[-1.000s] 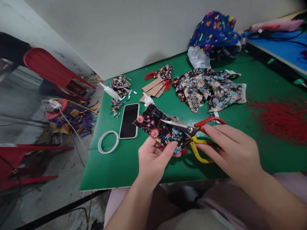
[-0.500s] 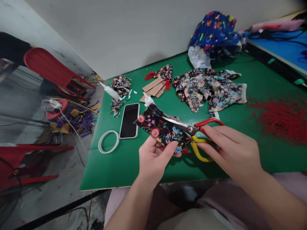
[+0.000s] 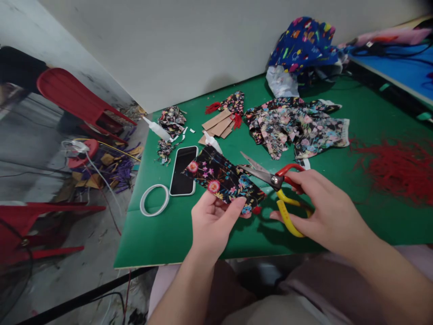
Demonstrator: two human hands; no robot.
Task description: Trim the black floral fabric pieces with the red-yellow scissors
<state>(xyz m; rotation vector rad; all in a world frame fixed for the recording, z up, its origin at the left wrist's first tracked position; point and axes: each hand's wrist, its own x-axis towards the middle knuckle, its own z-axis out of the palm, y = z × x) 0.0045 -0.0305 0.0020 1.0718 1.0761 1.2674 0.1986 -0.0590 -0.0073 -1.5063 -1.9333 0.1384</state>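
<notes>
My left hand (image 3: 216, 221) pinches a piece of black floral fabric (image 3: 223, 178) above the front of the green table (image 3: 152, 243). A small red bit (image 3: 257, 210) shows at the fabric's lower right corner. In my right hand (image 3: 324, 207) is a pair of scissors (image 3: 275, 182) with one red and one yellow handle. Their blades are spread and point left, close to the fabric's upper right edge. Just behind the fabric lies a white glue bottle (image 3: 212, 142), partly hidden. A phone (image 3: 183, 171) and a roll of white tape (image 3: 154, 200) lie to the left.
Floral fabric pieces (image 3: 297, 124), brown card strips (image 3: 219, 124) and another white bottle (image 3: 158, 130) lie farther back. Red threads (image 3: 395, 167) are heaped at the right. A blue patterned cloth (image 3: 304, 45) stands by the wall. Red chairs (image 3: 71, 92) are on the floor at left.
The scissors have opened and drawn away to the right of the fabric's edge. My left hand has shifted slightly left and down with the fabric.
</notes>
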